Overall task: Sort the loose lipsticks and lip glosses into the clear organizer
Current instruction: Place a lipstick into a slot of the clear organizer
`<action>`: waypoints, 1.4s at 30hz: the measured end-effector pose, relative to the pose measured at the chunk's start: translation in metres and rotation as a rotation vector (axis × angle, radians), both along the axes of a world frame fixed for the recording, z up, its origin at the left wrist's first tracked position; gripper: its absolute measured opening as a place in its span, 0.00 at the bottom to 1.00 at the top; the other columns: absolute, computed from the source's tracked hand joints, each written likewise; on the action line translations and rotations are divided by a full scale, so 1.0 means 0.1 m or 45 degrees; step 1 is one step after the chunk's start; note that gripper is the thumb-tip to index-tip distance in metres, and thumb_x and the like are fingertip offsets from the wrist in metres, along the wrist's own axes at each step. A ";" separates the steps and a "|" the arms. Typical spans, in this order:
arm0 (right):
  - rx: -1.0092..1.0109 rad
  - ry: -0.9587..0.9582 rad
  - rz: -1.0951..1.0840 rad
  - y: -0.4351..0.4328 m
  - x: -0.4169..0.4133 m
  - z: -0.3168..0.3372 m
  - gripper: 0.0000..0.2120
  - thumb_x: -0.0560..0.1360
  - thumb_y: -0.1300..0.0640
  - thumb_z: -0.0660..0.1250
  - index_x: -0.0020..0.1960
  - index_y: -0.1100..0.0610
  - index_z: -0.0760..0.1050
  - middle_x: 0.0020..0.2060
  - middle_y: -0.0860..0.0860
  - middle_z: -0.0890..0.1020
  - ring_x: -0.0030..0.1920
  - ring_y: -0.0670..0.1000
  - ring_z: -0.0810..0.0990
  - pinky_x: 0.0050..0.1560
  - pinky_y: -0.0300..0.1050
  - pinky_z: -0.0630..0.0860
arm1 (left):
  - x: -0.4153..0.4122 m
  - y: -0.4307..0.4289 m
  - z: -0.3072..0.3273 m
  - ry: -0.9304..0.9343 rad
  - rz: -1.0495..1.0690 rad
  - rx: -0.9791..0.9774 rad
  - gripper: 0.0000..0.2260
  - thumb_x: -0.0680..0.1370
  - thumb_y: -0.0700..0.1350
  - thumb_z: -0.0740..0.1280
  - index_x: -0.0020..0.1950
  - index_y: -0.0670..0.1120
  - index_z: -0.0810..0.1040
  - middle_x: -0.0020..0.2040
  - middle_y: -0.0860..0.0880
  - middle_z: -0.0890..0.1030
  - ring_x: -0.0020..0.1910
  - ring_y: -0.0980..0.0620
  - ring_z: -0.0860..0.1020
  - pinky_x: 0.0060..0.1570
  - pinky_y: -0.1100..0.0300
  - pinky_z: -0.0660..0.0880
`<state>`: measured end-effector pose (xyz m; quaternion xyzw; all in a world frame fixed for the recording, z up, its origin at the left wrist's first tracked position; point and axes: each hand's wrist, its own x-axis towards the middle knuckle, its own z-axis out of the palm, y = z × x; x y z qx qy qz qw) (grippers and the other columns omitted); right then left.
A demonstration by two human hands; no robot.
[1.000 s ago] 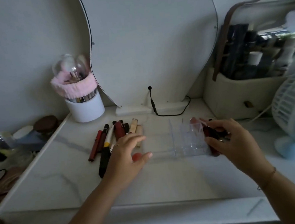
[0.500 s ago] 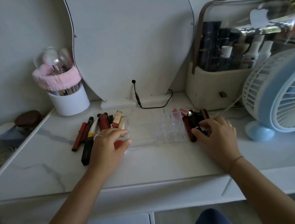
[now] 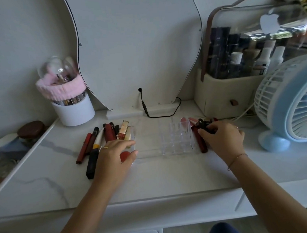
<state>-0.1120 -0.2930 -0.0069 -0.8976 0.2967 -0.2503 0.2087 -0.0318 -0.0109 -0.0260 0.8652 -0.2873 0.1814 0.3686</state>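
The clear organizer [image 3: 176, 138] stands on the white marble tabletop [image 3: 153, 175], in front of the base of the curved mirror [image 3: 134, 44]. All places below are given from this organizer. Its small compartments take its right part; a pink lip gloss [image 3: 183, 122] shows at its far right corner, but I cannot tell if it is inside a compartment or just behind the wall.

Just left of the organizer lies a group of loose lipsticks and lip glosses [image 3: 99, 140], side by side, among them a long black tube [image 3: 92, 164], a thin red one [image 3: 83, 148] and a gold-capped gloss [image 3: 123, 130]. The left hand [image 3: 113, 156] rests palm down at the organizer's left end, fingers spread and slightly bent, over a round red item [image 3: 125, 156] which shows between thumb and forefinger. I cannot tell if the hand grips it.

Just right of the organizer lies a dark red lipstick [image 3: 199, 140] along its side wall. The right hand [image 3: 224, 138] is beside it, with fingertips closed around a small black lipstick [image 3: 205, 126].

Far left of the organizer stands a white brush holder [image 3: 74, 111] with a pink headband [image 3: 60, 88]. Far right are a cosmetics case [image 3: 237, 76] and a blue fan [image 3: 291, 105].
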 end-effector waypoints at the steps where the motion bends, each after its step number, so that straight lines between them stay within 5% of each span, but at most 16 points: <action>1: 0.152 -0.113 0.091 0.00 -0.01 0.05 0.13 0.71 0.44 0.67 0.46 0.52 0.81 0.37 0.49 0.80 0.42 0.52 0.77 0.45 0.45 0.71 | 0.00 0.00 0.00 0.004 0.002 0.002 0.12 0.72 0.45 0.72 0.56 0.48 0.81 0.53 0.53 0.81 0.55 0.52 0.77 0.56 0.54 0.74; 4: 0.513 -0.407 0.330 0.07 -0.05 0.24 0.05 0.70 0.47 0.69 0.42 0.47 0.79 0.36 0.44 0.81 0.37 0.44 0.79 0.35 0.34 0.73 | 0.00 0.00 -0.01 0.007 -0.002 0.004 0.13 0.72 0.46 0.72 0.56 0.49 0.81 0.53 0.54 0.81 0.56 0.53 0.77 0.57 0.52 0.74; 7: 0.552 -0.506 0.472 0.15 -0.07 0.34 0.02 0.69 0.48 0.71 0.40 0.44 0.78 0.35 0.42 0.83 0.35 0.40 0.80 0.34 0.29 0.75 | -0.01 0.01 0.00 -0.002 -0.016 -0.005 0.12 0.72 0.45 0.72 0.55 0.48 0.81 0.52 0.57 0.78 0.55 0.53 0.77 0.56 0.52 0.74; 13: 0.598 -0.385 0.535 0.27 -0.08 0.17 0.06 0.70 0.55 0.72 0.42 0.45 0.77 0.35 0.44 0.82 0.34 0.44 0.80 0.26 0.34 0.76 | 0.01 0.01 -0.02 0.002 -0.012 0.013 0.13 0.72 0.47 0.72 0.56 0.49 0.81 0.53 0.53 0.81 0.55 0.52 0.77 0.56 0.50 0.74; 19: 0.569 -0.312 0.586 0.24 -0.11 0.05 0.07 0.70 0.57 0.72 0.43 0.46 0.77 0.37 0.52 0.82 0.36 0.50 0.81 0.34 0.39 0.80 | 0.01 0.01 -0.01 0.000 -0.015 0.016 0.13 0.72 0.46 0.72 0.56 0.48 0.81 0.53 0.51 0.82 0.55 0.51 0.77 0.56 0.50 0.75; 24: 0.433 -0.376 0.306 0.03 -0.09 0.08 0.04 0.73 0.51 0.68 0.45 0.50 0.80 0.36 0.43 0.81 0.37 0.43 0.79 0.34 0.36 0.74 | 0.01 0.01 -0.01 -0.001 -0.013 0.016 0.13 0.72 0.47 0.71 0.56 0.48 0.81 0.53 0.52 0.81 0.55 0.53 0.77 0.56 0.52 0.74; 27: 0.162 -0.086 0.150 -0.08 -0.06 0.09 0.07 0.71 0.47 0.69 0.42 0.50 0.80 0.34 0.46 0.79 0.38 0.50 0.77 0.45 0.51 0.78 | 0.00 0.01 -0.01 0.004 -0.007 0.023 0.13 0.73 0.47 0.71 0.56 0.48 0.81 0.53 0.52 0.81 0.55 0.53 0.77 0.56 0.53 0.74; 31: -0.115 0.282 0.100 -0.01 0.00 0.06 0.13 0.70 0.39 0.66 0.39 0.48 0.80 0.36 0.48 0.79 0.43 0.52 0.76 0.57 0.50 0.65 | -0.01 0.01 -0.01 0.011 0.005 0.026 0.13 0.73 0.47 0.71 0.56 0.48 0.81 0.54 0.52 0.81 0.56 0.53 0.76 0.56 0.55 0.73; 37: -0.012 -0.096 0.034 -0.07 0.01 0.06 0.11 0.70 0.44 0.68 0.44 0.51 0.80 0.40 0.49 0.81 0.44 0.54 0.77 0.56 0.52 0.70 | -0.01 0.01 0.00 0.027 0.013 0.020 0.13 0.72 0.46 0.72 0.56 0.48 0.81 0.54 0.51 0.81 0.56 0.51 0.77 0.57 0.48 0.74; 42: 0.025 -0.025 0.136 -0.16 0.24 0.10 0.18 0.70 0.43 0.67 0.54 0.52 0.76 0.50 0.51 0.80 0.51 0.56 0.77 0.56 0.56 0.73 | -0.01 0.01 -0.01 0.040 0.023 0.016 0.13 0.72 0.47 0.71 0.57 0.49 0.80 0.55 0.51 0.81 0.57 0.51 0.76 0.57 0.50 0.75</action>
